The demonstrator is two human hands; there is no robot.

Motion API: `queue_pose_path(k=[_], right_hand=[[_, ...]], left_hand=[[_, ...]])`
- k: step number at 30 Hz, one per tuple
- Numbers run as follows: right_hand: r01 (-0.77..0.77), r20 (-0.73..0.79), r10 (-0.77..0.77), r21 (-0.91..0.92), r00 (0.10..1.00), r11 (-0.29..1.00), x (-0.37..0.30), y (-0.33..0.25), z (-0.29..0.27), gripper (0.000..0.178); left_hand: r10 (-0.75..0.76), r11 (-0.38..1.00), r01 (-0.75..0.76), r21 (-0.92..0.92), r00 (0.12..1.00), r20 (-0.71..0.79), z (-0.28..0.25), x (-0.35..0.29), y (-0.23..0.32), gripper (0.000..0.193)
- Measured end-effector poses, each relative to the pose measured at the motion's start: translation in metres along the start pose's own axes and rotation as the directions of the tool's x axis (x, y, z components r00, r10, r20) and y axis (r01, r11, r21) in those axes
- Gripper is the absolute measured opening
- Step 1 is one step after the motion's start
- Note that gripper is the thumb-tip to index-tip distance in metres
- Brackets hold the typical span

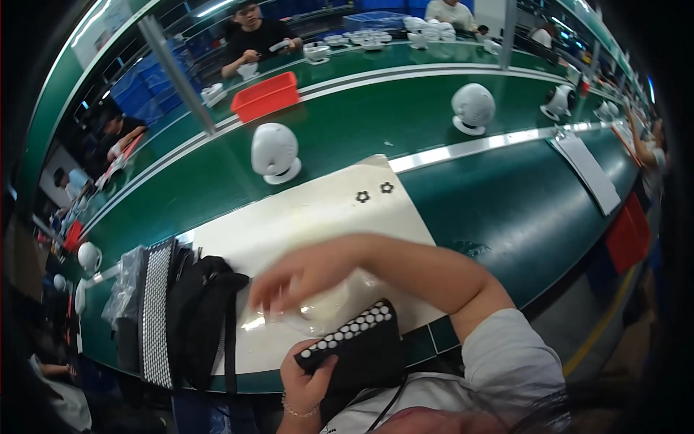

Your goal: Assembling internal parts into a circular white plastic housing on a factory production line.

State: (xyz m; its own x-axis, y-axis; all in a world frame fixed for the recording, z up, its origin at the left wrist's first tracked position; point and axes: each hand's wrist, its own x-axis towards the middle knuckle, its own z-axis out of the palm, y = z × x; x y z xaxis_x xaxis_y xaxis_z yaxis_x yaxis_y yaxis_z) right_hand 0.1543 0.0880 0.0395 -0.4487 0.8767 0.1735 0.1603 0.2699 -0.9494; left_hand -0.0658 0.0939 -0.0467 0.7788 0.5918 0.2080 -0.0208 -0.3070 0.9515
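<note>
My left hand (307, 377) grips the lower left end of a black sheet (365, 354) close to my body. Rows of white round pads (350, 329) run along the sheet's upper edge. From the right my right arm reaches across, and my right hand (296, 278) hangs over a pale board (267, 231), left of the sheet. Its fingers are smeared by motion, so whether they hold anything is unclear. Beneath it, something clear and shiny (318, 311) lies on the board, partly hidden. Two small black flower-shaped pieces (363, 197) rest near the board's far edge.
Left of the board lie a black cloth bag (202, 318), a sheet of white dots (157, 311) and clear plastic (126, 286). White rounded devices (275, 152) stand on the green belt beyond. A red bin (266, 98) and a clipboard (589, 173) are farther off; several people work nearby.
</note>
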Motion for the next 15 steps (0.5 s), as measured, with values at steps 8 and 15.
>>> queue_pose_path(k=[8, 15], right_hand=[[-0.712, -0.767, 0.14, -0.49, 0.626, 0.503, 0.047, 0.128, -0.1, 0.049], [-0.882, -0.871, 0.211, -0.383, 0.444, 0.273, 0.05, 0.154, -0.128, 0.058]], left_hand=[[-0.027, 0.999, 0.03, -0.02, 0.994, 0.103, -0.019, 0.003, -0.002, 0.027], [-0.036, 0.999, 0.038, -0.007, 0.984, 0.172, -0.023, 0.008, -0.003, 0.03]])
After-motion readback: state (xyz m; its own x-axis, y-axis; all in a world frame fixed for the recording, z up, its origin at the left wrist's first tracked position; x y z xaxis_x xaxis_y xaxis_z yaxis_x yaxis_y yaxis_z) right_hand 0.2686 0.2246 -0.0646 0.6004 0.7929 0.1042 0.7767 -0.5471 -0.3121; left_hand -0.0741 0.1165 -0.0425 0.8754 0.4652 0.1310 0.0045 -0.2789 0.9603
